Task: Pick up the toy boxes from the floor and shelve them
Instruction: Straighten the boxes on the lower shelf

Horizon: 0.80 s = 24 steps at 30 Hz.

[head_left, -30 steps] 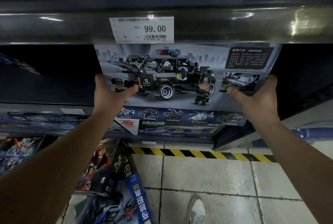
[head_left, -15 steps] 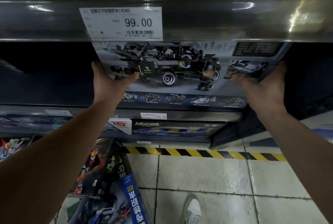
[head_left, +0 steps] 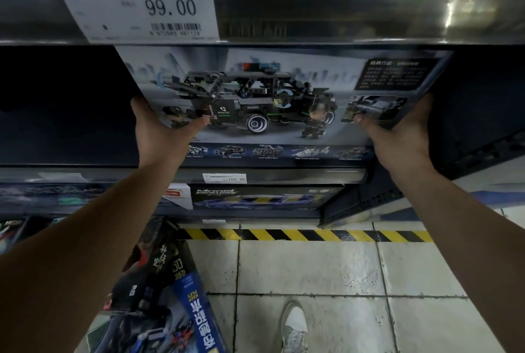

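Note:
A large grey toy box [head_left: 272,74] printed with a black police truck stands upright in the dark shelf bay, its top edge hidden behind the shelf rail above. My left hand [head_left: 159,131] grips its left edge with the thumb across the front. My right hand [head_left: 397,131] grips the right edge the same way. The box's bottom meets the shelf rail [head_left: 298,175]. Two more toy boxes [head_left: 159,290] lie stacked on the floor at the lower left, under my left forearm.
A price tag reading 99.00 [head_left: 136,9] hangs on the upper rail [head_left: 341,6]. A blue car box [head_left: 255,196] sits on the lowest shelf. Yellow-black tape [head_left: 306,235] marks the tiled floor [head_left: 312,267], and my white shoe [head_left: 292,327] is near the bottom.
Both hands have pushed the police truck box up and deeper into the shelf bay; its bottom now sits at the shelf rail. The view has moved closer to the shelf.

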Motion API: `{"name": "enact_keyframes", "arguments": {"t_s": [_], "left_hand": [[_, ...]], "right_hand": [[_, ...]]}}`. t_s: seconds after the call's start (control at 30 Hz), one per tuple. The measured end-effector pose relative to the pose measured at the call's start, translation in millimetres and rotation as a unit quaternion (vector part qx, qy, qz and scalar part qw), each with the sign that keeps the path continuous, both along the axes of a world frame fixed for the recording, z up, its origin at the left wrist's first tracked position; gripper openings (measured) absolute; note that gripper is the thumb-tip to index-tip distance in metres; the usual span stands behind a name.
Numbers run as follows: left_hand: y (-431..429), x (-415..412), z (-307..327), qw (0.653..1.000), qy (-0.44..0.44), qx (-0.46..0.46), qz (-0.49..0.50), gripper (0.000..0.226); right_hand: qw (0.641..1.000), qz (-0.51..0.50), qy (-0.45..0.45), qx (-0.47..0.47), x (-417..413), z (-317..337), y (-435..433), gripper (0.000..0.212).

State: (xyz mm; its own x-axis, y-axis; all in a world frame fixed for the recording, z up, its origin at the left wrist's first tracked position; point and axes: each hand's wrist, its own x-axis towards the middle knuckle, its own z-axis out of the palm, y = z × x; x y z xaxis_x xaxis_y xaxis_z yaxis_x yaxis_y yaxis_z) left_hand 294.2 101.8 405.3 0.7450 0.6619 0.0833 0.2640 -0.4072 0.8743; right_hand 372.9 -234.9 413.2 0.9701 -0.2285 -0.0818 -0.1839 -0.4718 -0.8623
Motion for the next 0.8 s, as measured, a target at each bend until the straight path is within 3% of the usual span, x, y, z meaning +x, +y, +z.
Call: {"name": "enact_keyframes", "arguments": {"t_s": [0.37,0.63,0.8], "left_hand": [[-6,-10,-12,0.999,-0.015,0.023,0.02,0.09],[-6,-22,-12,1.0,0.009,0.0,0.005,0.098],[-2,-25,-7,0.999,0.038,-0.018,-0.014,0.103]], "right_hand": [[0.996,-0.015,-0.048,-0.069,-7,-5,6,0.103],[0.991,-0.053,-0.017,-0.118,-29,-14,13,0.087],[0.992,-0.051,-0.003,-0.113,-32,-12,11,0.09]]}}
